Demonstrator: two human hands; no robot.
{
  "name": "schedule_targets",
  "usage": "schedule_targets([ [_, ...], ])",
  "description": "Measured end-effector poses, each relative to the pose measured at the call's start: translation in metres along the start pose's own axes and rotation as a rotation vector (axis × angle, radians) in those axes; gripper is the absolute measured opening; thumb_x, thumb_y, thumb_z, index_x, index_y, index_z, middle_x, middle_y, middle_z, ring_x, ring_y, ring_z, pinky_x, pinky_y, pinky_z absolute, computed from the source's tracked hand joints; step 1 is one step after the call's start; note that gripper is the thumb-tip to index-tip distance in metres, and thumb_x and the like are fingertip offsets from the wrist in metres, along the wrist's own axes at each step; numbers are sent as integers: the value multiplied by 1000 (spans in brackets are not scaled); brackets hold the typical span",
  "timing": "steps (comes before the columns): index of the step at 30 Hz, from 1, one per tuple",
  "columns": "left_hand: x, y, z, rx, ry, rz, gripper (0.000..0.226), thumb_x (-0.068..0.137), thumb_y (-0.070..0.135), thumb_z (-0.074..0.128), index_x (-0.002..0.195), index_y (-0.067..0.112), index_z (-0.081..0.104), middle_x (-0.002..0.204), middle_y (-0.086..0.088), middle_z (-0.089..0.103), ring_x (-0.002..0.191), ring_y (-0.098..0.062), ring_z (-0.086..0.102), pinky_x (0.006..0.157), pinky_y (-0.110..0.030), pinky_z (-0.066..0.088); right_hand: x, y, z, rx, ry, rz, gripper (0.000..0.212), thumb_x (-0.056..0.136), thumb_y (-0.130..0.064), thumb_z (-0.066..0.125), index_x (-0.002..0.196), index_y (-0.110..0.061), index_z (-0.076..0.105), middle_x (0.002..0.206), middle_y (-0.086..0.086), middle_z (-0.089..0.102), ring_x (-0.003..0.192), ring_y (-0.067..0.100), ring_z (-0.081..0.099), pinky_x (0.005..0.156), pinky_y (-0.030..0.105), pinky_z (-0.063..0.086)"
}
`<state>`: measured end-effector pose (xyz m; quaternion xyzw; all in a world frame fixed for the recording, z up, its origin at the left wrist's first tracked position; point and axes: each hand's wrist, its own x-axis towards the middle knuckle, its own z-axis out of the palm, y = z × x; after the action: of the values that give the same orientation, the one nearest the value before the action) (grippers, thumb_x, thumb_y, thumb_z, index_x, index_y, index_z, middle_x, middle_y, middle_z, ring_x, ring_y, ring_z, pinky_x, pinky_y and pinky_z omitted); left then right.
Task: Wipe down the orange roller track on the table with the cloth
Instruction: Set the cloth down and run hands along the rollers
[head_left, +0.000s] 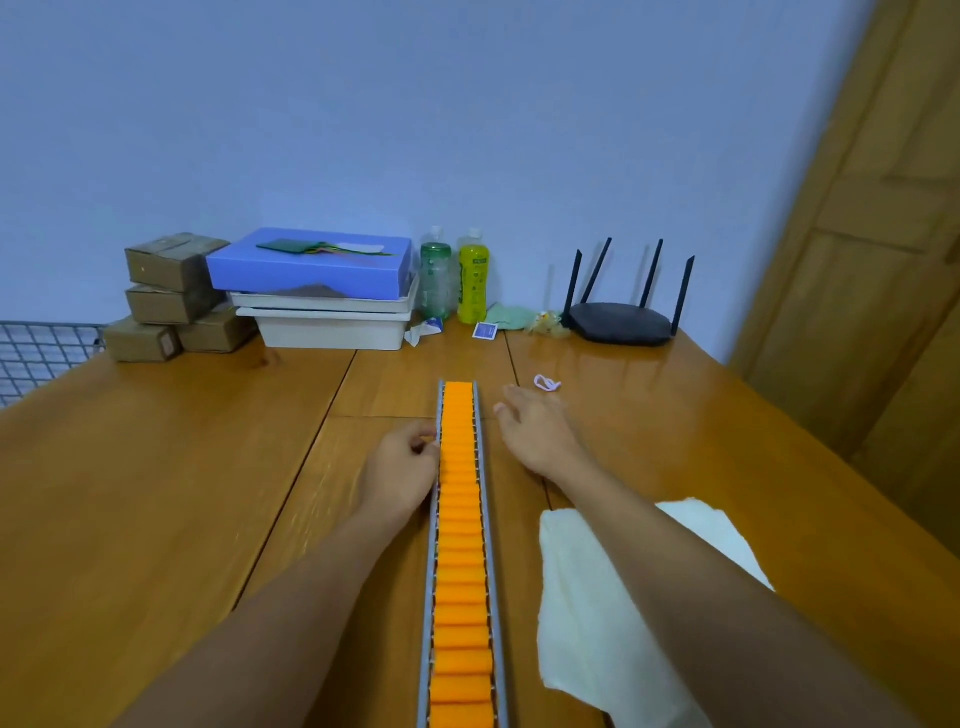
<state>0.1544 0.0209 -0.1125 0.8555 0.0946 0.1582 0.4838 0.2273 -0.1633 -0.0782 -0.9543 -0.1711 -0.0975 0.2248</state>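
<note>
The orange roller track (460, 545) in its grey metal frame runs straight away from me down the middle of the wooden table (182, 467). My left hand (402, 473) rests against the track's left rail with fingers curled at the rail; whether it pinches the rail I cannot tell. My right hand (535, 431) hovers flat just right of the track's far end, fingers spread, holding nothing. The pale cloth (587, 613) lies crumpled on the table to the right of the track, partly under my right forearm.
At the back stand cardboard boxes (171, 296), a blue box on white trays (322, 291), two bottles (457, 275) and a black router (623, 317). A small pink loop (547, 384) lies beyond my right hand. A wire rack (41, 353) is left, a wooden door (872, 260) right.
</note>
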Motion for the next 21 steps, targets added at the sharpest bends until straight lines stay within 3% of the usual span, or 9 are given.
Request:
schedule_targets([
  [3,4,-4,2,-4,19,-17,26,99,34,60,122,31,72,109,10,74,99,-11,68,89,-44,59,28,-19,15,-16,-112,17,57,106,-47,27,157,-24,34,164,-4,29,148,33,26,119,49,25],
  [8,8,-9,5,44,52,-36,30,95,35,61,124,34,71,111,10,73,98,-14,67,86,-41,58,63,-40,36,-43,-227,111,63,104,-51,23,161,-23,23,168,-6,16,153,31,15,121,46,17],
  [12,10,-11,7,89,52,-27,28,94,36,58,120,39,68,105,13,72,86,-10,68,73,-35,58,76,-46,46,-65,-220,142,63,104,-53,24,159,-22,30,165,0,27,150,31,22,118,46,22],
  [16,11,-10,8,111,50,-24,26,96,35,58,121,39,66,107,13,71,87,-9,66,75,-37,58,79,-52,46,-179,-151,110,63,103,-55,23,147,-20,50,149,7,51,139,31,37,108,45,32],
  [21,10,-8,6,118,49,-19,28,97,33,58,123,35,67,110,12,72,93,-14,67,79,-36,57,73,-56,41,-286,-108,72,65,103,-56,21,135,-18,63,134,14,62,126,33,52,97,43,40],
])
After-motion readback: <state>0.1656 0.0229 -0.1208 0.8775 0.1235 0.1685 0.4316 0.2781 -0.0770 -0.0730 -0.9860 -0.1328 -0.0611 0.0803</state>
